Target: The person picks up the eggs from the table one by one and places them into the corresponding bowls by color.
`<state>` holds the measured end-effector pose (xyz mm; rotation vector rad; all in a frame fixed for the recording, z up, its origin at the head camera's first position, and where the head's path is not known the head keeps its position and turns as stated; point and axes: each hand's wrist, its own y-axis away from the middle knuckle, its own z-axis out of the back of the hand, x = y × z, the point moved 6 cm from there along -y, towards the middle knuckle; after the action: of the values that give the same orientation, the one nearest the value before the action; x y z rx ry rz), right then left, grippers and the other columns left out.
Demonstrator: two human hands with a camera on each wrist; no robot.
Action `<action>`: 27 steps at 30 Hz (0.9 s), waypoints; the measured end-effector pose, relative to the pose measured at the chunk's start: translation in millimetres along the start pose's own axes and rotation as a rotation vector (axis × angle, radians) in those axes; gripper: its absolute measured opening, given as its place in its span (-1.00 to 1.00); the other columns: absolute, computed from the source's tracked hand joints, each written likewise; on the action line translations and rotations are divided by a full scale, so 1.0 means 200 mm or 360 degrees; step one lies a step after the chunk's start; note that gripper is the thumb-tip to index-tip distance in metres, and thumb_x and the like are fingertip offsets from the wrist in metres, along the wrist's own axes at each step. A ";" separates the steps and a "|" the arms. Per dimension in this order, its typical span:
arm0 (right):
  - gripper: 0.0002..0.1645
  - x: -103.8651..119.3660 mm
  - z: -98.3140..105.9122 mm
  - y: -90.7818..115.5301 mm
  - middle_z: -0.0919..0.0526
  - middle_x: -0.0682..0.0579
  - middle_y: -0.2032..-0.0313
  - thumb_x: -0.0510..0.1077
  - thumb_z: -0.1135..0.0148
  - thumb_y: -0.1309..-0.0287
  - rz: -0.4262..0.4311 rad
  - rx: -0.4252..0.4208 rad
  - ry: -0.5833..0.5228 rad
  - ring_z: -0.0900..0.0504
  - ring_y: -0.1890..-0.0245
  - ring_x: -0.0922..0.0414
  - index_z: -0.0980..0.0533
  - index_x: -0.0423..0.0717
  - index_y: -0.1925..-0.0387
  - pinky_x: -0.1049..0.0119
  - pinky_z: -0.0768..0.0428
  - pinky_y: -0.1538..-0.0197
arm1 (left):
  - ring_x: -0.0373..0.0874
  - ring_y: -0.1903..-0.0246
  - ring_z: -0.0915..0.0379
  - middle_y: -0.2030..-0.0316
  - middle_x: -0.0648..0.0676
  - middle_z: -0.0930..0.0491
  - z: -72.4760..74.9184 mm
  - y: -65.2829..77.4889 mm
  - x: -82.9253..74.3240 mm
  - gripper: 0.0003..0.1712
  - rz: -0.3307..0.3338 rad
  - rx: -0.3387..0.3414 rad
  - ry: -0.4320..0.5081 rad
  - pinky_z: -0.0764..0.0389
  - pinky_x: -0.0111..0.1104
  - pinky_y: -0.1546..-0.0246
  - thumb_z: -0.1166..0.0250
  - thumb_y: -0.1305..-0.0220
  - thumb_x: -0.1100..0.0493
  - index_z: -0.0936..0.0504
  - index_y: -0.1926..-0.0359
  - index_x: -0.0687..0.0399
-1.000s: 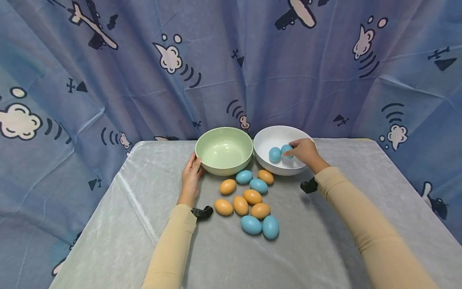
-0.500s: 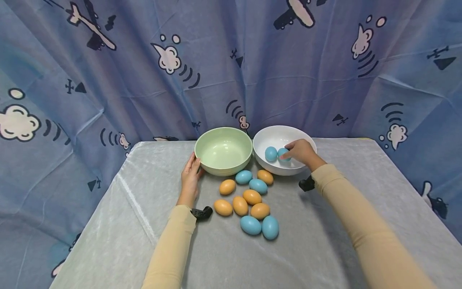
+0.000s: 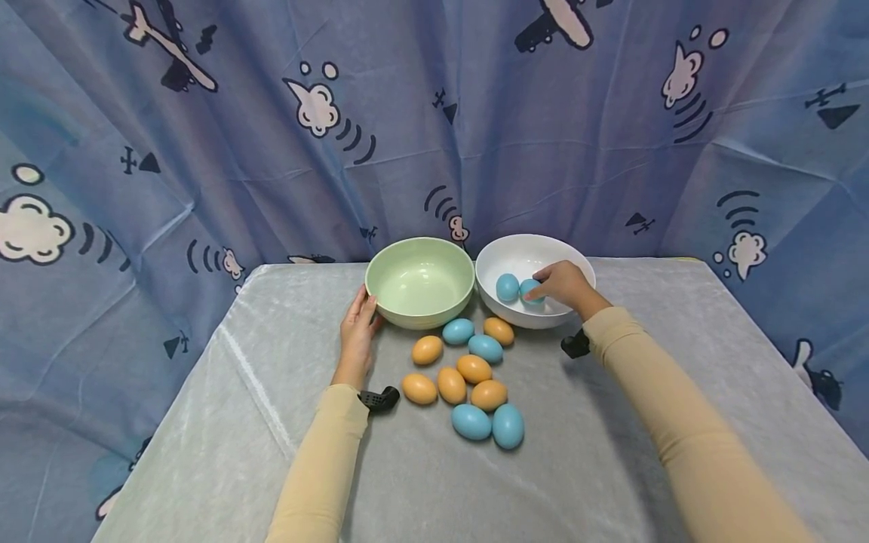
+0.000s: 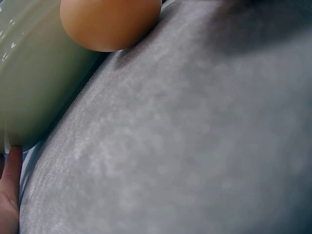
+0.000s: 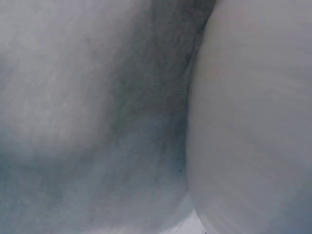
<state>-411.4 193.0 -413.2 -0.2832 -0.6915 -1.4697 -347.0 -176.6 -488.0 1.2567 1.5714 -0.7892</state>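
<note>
Inside the white bowl [image 3: 498,302], my right hand [image 3: 566,285] pinches a blue egg [image 3: 529,290] between thumb and fingers. Another blue egg [image 3: 507,286] lies in the bowl right beside it. My left hand [image 3: 356,332] rests against the outer left side of the light green bowl [image 3: 421,320], its fingers extended along the wall. A fingertip [image 4: 14,156] meets that bowl's side in the left wrist view. The right wrist view shows the white bowl's wall [image 5: 253,117] close up, without the hand.
In front of the two bowls lie several orange eggs [image 3: 451,385] and blue eggs [image 3: 471,422] on the grey cloth-covered table [image 3: 577,467]. One orange egg [image 4: 112,24] sits close to the green bowl in the left wrist view. A patterned blue curtain [image 3: 407,113] hangs behind.
My right hand has shifted slightly left within the white bowl with the egg. The other blue egg there has moved left too. My left hand stays at the green bowl.
</note>
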 end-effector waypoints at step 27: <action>-0.25 0.08 0.04 0.24 -0.60 -0.19 -0.20 0.12 -0.43 -0.14 0.0145 -0.0132 -0.0485 -0.50 -0.31 -0.08 -0.51 -0.21 -0.26 0.02 -0.37 -0.45 | -0.12 -0.44 -0.23 -0.51 -0.01 -0.20 0.00 0.00 0.00 -0.36 0.0016 0.0009 -0.0044 -0.36 -0.17 -0.44 -0.15 -0.49 0.06 -0.23 -0.51 -0.08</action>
<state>-367.6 189.9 -385.3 -0.6041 -0.8505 -1.3835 -347.1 -177.7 -487.5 1.2521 1.5407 -0.8022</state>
